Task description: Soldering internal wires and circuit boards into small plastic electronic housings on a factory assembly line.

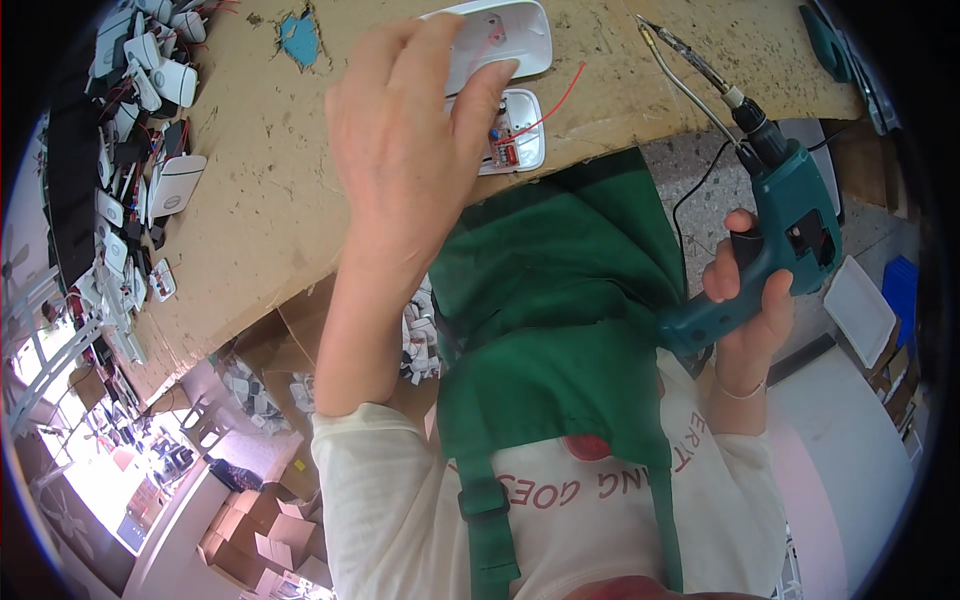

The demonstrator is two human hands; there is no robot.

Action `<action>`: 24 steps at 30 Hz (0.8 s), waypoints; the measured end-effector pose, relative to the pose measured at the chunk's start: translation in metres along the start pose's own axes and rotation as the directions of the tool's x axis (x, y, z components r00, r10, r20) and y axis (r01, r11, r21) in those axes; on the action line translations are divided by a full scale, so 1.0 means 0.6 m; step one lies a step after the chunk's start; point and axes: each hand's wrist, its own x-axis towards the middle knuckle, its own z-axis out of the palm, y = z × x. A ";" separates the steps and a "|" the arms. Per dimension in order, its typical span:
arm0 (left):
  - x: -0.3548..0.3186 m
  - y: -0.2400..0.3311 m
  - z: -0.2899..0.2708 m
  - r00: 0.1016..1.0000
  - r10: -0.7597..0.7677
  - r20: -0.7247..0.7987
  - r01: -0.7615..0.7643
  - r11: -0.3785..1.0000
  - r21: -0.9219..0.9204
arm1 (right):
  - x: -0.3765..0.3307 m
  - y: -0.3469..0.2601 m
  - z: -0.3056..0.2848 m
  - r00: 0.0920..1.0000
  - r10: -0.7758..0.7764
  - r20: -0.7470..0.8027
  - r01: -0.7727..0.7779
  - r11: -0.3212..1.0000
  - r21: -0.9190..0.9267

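My right hand [750,290] is wrapped round the handle of a green soldering gun [800,200], one finger by its black trigger. Its metal tip and thin feed tube [690,95] point up and left over the table edge. My left hand [405,140] is stretched over two white plastic case halves, thumb and fingers apart. The thumb lies by the near rim of the deeper white shell [530,45]. Partly under this hand, the shallower white case half [530,155] holds a small circuit board [505,150]. A loose red wire [565,100] curves up from it.
The worn brown table top [240,200] has a blue patch [299,40]. White cases, wires and dark parts [175,180] are heaped along its left side. A dark green tool [825,45] lies at the far right. Cardboard boxes [265,520] stand on the floor at lower left.
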 end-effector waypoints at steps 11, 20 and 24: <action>-0.022 0.060 -0.004 0.976 0.191 0.106 -0.204 0.971 0.127 | 0.019 0.013 -0.007 0.994 -0.042 0.102 0.011 0.958 0.287; -0.028 0.027 -0.026 0.992 0.069 0.106 -0.065 0.997 -0.044 | 0.024 0.020 -0.013 0.990 -0.041 0.132 0.003 0.960 0.281; -0.064 0.003 -0.034 0.953 -0.302 0.005 0.273 0.857 -0.437 | 0.037 0.028 0.008 0.990 0.024 0.142 -0.064 0.957 0.282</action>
